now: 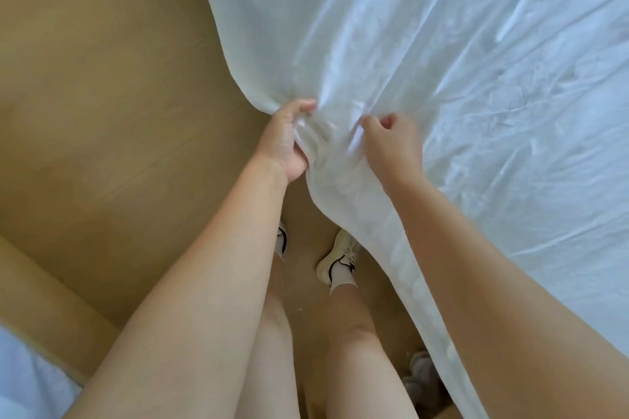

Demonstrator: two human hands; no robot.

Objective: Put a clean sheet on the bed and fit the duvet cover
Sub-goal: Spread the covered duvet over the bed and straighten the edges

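A white sheet (442, 61) lies spread and creased over the bed, filling the upper right of the head view. Its corner hangs down over the bed's corner toward my feet. My left hand (289, 139) grips a bunch of the sheet at that corner, fingers curled round the fabric. My right hand (391, 143) pinches the sheet just to the right of it, on top of the bed's edge. The mattress beneath is hidden by the sheet.
A tan wooden floor (102, 95) fills the left side. My feet in pale shoes (337, 258) stand close to the bed's corner. A grey soft thing (418, 381) lies on the floor by the bed. White fabric (27, 378) shows at the bottom left.
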